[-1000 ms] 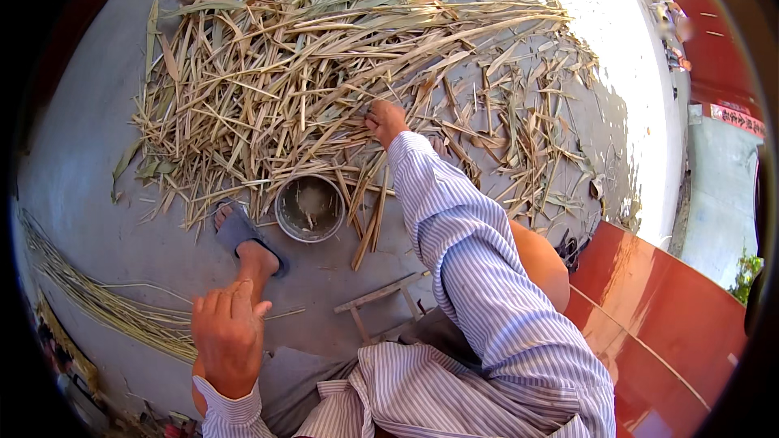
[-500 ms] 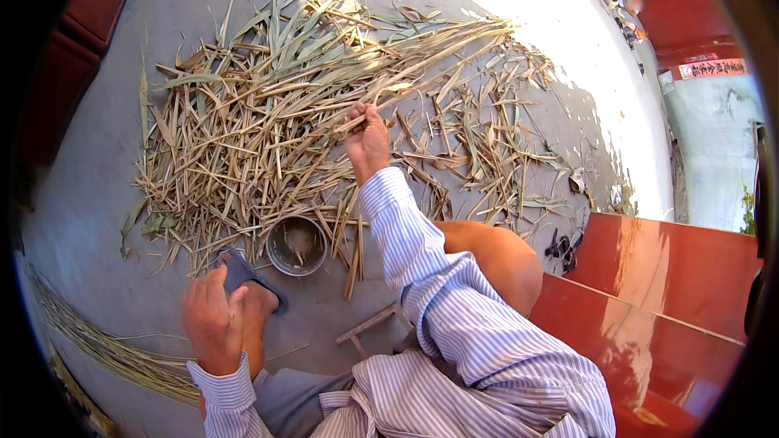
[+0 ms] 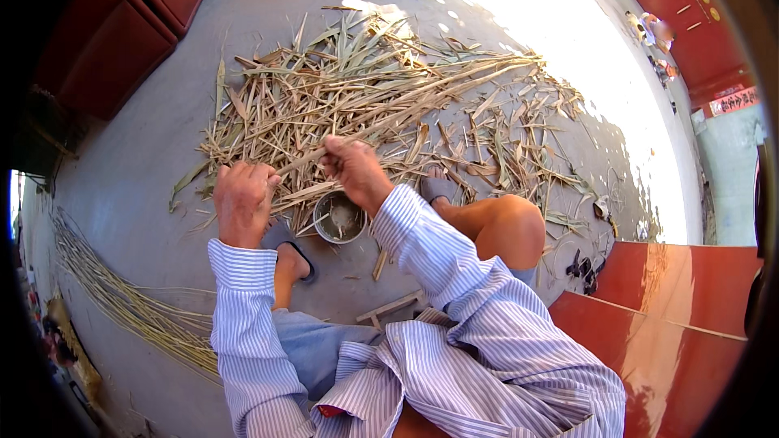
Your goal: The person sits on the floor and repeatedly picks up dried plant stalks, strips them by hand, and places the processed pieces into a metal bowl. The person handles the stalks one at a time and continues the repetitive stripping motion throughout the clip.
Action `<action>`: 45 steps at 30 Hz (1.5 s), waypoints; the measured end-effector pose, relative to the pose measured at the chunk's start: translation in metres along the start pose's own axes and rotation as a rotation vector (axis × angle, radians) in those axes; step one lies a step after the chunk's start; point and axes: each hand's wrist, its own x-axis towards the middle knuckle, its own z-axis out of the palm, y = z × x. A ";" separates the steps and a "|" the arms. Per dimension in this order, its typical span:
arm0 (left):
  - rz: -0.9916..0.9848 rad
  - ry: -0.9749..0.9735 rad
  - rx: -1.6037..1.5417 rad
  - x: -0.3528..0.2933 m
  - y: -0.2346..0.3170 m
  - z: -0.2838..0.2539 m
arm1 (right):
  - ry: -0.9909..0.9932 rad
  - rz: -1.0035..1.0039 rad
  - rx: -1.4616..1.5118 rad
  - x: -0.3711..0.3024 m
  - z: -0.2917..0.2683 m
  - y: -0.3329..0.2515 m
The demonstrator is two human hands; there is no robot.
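A dry, pale brown stalk (image 3: 300,164) stretches between my two hands. My left hand (image 3: 243,199) is closed round its left end. Further right, my right hand (image 3: 355,172) pinches the same stalk with bent fingers. Behind and beneath them spreads a heap of dry reed stalks and leaves (image 3: 324,97), with longer stalks fanning to the upper right. Just below my right hand, a round metal bowl (image 3: 340,242) stands on the floor with murky liquid and a pale piece in it.
Long thin strips (image 3: 134,296) lie in a bundle at the left. A small wooden stool (image 3: 389,307) is between my legs. Red panels (image 3: 649,276) lie at the lower right, beside a dark tangle (image 3: 580,272). Red furniture (image 3: 105,40) lines the upper left.
My left hand has moved up from beside my knee and grips the stalk. The right hand has come back nearer to me with the stalk. The view has shifted left.
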 end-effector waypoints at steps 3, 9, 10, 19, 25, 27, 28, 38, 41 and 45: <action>-0.083 0.115 0.014 0.000 -0.020 -0.022 | 0.137 -0.035 0.038 0.031 -0.064 -0.088; 0.005 0.156 0.203 0.006 -0.004 -0.054 | 0.274 0.078 -0.125 0.031 -0.114 -0.172; 0.024 0.120 0.177 0.015 0.017 -0.055 | 0.263 0.072 -0.118 0.026 -0.113 -0.171; 0.034 0.219 0.015 0.060 0.063 -0.002 | 0.034 0.092 0.061 0.002 -0.055 -0.137; -0.152 0.369 -0.230 0.062 0.051 -0.011 | 0.228 -0.083 0.019 0.017 -0.075 -0.174; -0.154 0.393 -0.202 0.069 0.055 -0.005 | 0.209 -0.050 0.012 0.022 -0.071 -0.162; -0.066 0.392 -0.091 0.079 0.066 -0.011 | 0.172 -0.044 -0.002 0.025 -0.066 -0.156; -0.049 0.246 0.021 0.097 0.060 -0.002 | 0.165 -0.022 0.202 0.033 -0.074 -0.170; 0.042 0.235 0.076 0.100 0.053 0.000 | 0.207 0.030 0.128 0.043 -0.099 -0.174; 0.153 0.216 0.134 0.099 0.068 0.030 | 0.174 0.042 -0.039 0.036 -0.072 -0.151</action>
